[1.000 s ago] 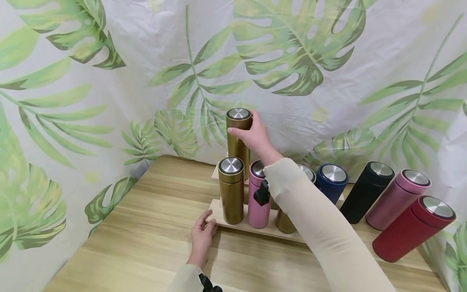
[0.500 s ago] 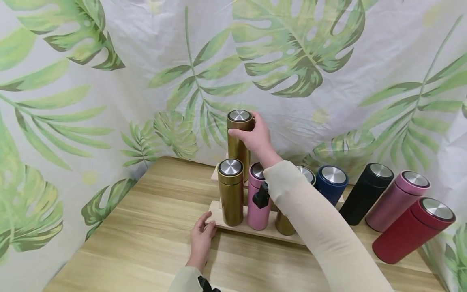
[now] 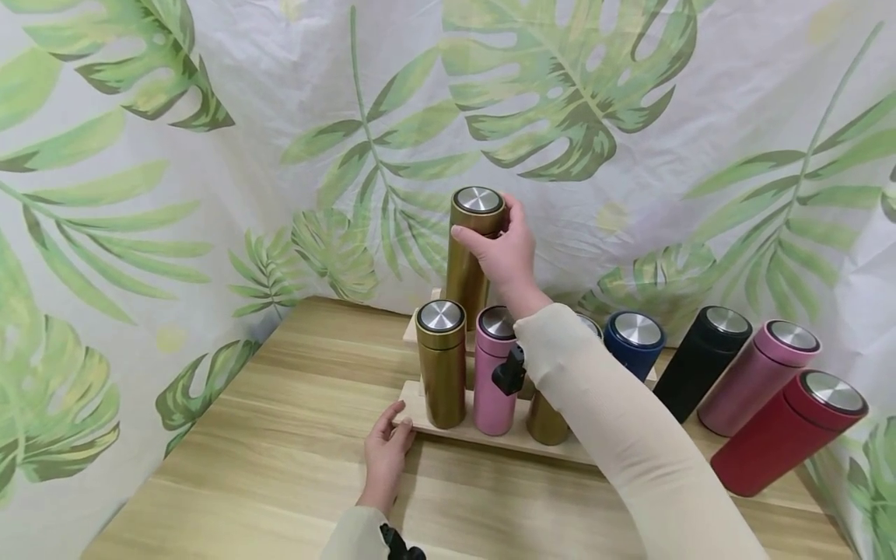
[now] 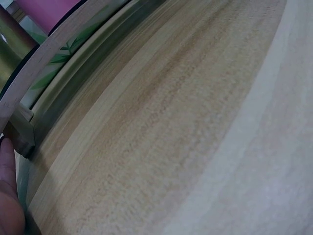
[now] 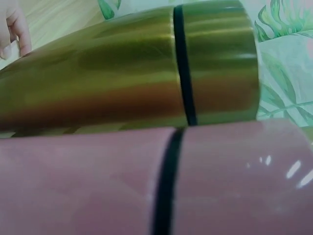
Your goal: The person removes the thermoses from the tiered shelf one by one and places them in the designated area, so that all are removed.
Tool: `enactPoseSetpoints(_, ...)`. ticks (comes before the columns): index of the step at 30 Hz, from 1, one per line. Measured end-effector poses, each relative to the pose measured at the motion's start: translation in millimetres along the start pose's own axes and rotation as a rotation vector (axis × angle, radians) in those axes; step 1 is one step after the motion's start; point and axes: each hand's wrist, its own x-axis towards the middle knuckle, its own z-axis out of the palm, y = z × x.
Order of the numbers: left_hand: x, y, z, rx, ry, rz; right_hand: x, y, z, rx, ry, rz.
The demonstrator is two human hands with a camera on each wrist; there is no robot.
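In the head view my right hand (image 3: 507, 253) grips a gold thermos bottle (image 3: 465, 272) round its upper part, thumb in front. The bottle is upright over the rear tier of a wooden rack (image 3: 413, 406); its base is hidden behind the front bottles. At the rack's front left corner, my left hand (image 3: 385, 459) holds the board's end between thumb and fingers. On the front tier stand a gold bottle (image 3: 442, 381), a pink bottle (image 3: 495, 393) and another gold bottle (image 3: 546, 418), partly behind my right sleeve. The right wrist view shows the pink bottle (image 5: 88, 181) up close.
Right of the rack's front row, a blue bottle (image 3: 633, 346) shows past my sleeve. Farther right stand a black bottle (image 3: 702, 365), a pink bottle (image 3: 756, 381) and a red bottle (image 3: 780, 439) on the wooden table (image 3: 266, 451). A leaf-patterned cloth (image 3: 294, 93) hangs behind.
My right hand has raised the gold bottle and shifted it slightly to the right during the last half second. My left hand stays at the rack's corner.
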Motion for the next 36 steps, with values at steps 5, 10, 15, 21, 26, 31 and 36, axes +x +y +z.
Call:
enactPoseSetpoints(5, 1.8, -0.1, 0.9, 0.005, 0.003, 0.008, 3.8, -5.0, -6.6, 0.066, 0.073, -0.076)
enactPoseSetpoints(10, 2.7, 1.2, 0.9, 0.001, 0.004, 0.011, 6.8, -12.8, -12.3, 0.138, 0.119, -0.148)
enactPoseSetpoints(15, 2.0, 1.8, 0.6, -0.008, 0.013, 0.015, 10.2, -19.8, -17.3, 0.16, 0.13, -0.194)
enactPoseSetpoints(21, 0.5, -0.6, 0.5, -0.018, 0.008, 0.015, 10.8, -25.7, -25.6, 0.202, 0.145, -0.204)
enactPoseSetpoints(26, 0.0, -0.8, 1.4, -0.023, 0.003, 0.022, 12.1, -30.3, -35.7, 0.214, 0.164, -0.233)
enactPoseSetpoints(31, -1.3, -1.2, 0.8, -0.011, -0.001, 0.032, 15.2, -35.1, -47.1, 0.187, 0.191, -0.304)
enactPoseSetpoints(36, -1.0, -0.4, 0.3, -0.018, 0.006, 0.021, 15.0, -45.5, -60.5, 0.173, 0.215, -0.325)
